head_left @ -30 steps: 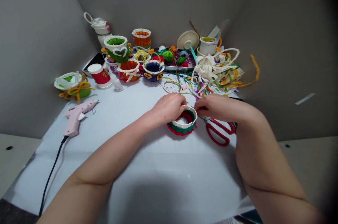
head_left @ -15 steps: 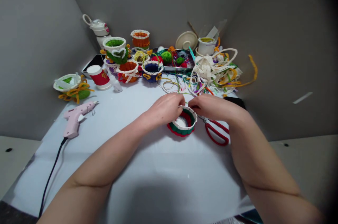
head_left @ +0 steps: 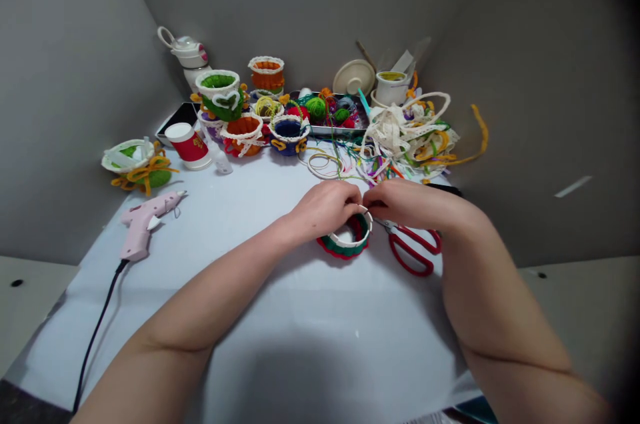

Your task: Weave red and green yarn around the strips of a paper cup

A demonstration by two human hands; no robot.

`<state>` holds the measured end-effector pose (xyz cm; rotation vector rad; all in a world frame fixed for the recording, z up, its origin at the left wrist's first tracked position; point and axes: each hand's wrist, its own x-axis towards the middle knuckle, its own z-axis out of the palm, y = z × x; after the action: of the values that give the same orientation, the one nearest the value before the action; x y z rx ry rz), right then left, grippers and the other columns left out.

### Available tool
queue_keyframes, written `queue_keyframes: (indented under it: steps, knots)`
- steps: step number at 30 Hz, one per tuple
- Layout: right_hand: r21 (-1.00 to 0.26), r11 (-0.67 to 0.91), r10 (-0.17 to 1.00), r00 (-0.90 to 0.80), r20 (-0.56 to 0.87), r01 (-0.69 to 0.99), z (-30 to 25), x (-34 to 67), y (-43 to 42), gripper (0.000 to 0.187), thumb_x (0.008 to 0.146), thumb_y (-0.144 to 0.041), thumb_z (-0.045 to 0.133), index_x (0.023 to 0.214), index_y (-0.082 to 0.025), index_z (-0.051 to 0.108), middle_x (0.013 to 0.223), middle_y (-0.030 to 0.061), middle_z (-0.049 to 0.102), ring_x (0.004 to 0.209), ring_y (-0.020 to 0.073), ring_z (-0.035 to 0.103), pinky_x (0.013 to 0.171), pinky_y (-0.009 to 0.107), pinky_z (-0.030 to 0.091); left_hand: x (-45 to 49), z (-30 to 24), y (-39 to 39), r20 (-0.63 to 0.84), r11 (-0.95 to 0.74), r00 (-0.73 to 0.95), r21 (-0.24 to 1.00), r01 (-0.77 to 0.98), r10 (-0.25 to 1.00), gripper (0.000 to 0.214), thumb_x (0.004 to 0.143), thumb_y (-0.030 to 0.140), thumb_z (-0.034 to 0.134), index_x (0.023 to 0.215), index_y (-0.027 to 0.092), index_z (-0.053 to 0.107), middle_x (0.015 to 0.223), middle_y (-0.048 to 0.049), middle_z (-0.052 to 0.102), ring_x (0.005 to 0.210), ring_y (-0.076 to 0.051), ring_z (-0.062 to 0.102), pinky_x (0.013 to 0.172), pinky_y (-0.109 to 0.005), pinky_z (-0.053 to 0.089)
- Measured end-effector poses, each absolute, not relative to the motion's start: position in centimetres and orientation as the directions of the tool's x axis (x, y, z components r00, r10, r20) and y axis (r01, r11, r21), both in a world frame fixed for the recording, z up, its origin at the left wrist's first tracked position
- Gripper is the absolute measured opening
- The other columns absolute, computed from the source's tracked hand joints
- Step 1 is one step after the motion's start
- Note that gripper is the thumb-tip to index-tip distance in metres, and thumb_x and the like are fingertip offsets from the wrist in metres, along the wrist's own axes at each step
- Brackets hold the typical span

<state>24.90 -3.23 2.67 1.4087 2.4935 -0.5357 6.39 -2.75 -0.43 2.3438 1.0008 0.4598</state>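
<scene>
A small woven yarn basket (head_left: 345,245) with red and green bands and a white slatted rim stands on the white-covered table. My left hand (head_left: 331,207) is closed on its far rim, the thumb over the inner side. Against the right part of the rim, my right hand (head_left: 387,201) is closed in a pinch; a short dark strand shows by its fingertips, but what it grips is mostly hidden. Red-handled scissors (head_left: 411,257) lie just under and right of that hand. Thin green yarn (head_left: 336,154) runs from the back toward my hands.
A pink glue gun (head_left: 150,221) with a black cord lies at left. Behind it are a red paper cup (head_left: 189,146) and several decorated yarn baskets (head_left: 243,134). A metal tray (head_left: 345,131) of yarn balls and a heap of cords (head_left: 407,134) fill the back.
Both hands have shifted slightly right along the basket's rim. My left fingers are now closer to the right ones, and more of the scissors' handles shows.
</scene>
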Motion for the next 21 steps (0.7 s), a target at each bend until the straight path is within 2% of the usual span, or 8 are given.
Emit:
queue_keyframes:
  steps: [4, 12, 16, 21]
  knots:
    - [-0.252, 0.499, 0.767, -0.558, -0.317, 0.829, 3.7, 26.1, -4.0, 0.021, 0.085, -0.019, 0.052, 0.087, -0.022, 0.073, 0.081, 0.0026, 0.073, 0.068, 0.0148, 0.060, 0.062, 0.025, 0.036, 6.5, -0.5, -2.7, 0.084, -0.552, 0.634, 0.586, 0.593, 0.769, 0.016, 0.089, 0.027, 0.058, 0.088, 0.018, 0.071, 0.089, -0.0042, 0.074, 0.082, -0.018, 0.063, 0.077, -0.030, 0.046]
    - [-0.238, 0.513, 0.821, -0.552, -0.144, 0.825, 4.6, 25.0, -5.0, 0.022, 0.088, -0.027, 0.050, 0.085, -0.021, 0.071, 0.076, 0.0035, 0.071, 0.067, 0.0148, 0.059, 0.062, 0.025, 0.036, 6.4, -0.4, -2.9, 0.066, -0.538, 0.625, 0.585, 0.607, 0.778, 0.019, 0.089, 0.025, 0.055, 0.087, 0.017, 0.072, 0.087, -0.0048, 0.074, 0.080, -0.018, 0.063, 0.076, -0.030, 0.046]
    - [-0.234, 0.527, 0.809, -0.566, -0.157, 0.817, 4.5, 24.1, -5.3, 0.020, 0.086, -0.021, 0.051, 0.084, -0.020, 0.071, 0.079, 0.0044, 0.072, 0.070, 0.0156, 0.061, 0.061, 0.025, 0.034, 6.3, -0.3, -2.8, 0.077, -0.548, 0.619, 0.559, 0.622, 0.782, 0.019, 0.085, 0.017, 0.053, 0.086, 0.017, 0.072, 0.085, -0.0051, 0.074, 0.080, -0.019, 0.063, 0.076, -0.030, 0.047]
    - [-0.258, 0.579, 0.769, -0.623, -0.140, 0.773, 4.5, 25.4, -5.2, 0.023, 0.089, -0.023, 0.048, 0.086, -0.021, 0.071, 0.081, 0.0031, 0.072, 0.069, 0.0141, 0.060, 0.062, 0.024, 0.035, 6.1, -0.2, -2.6, 0.058, -0.517, 0.585, 0.545, 0.661, 0.809, 0.018, 0.088, 0.027, 0.057, 0.088, 0.017, 0.072, 0.089, -0.0059, 0.074, 0.083, -0.020, 0.064, 0.077, -0.031, 0.047]
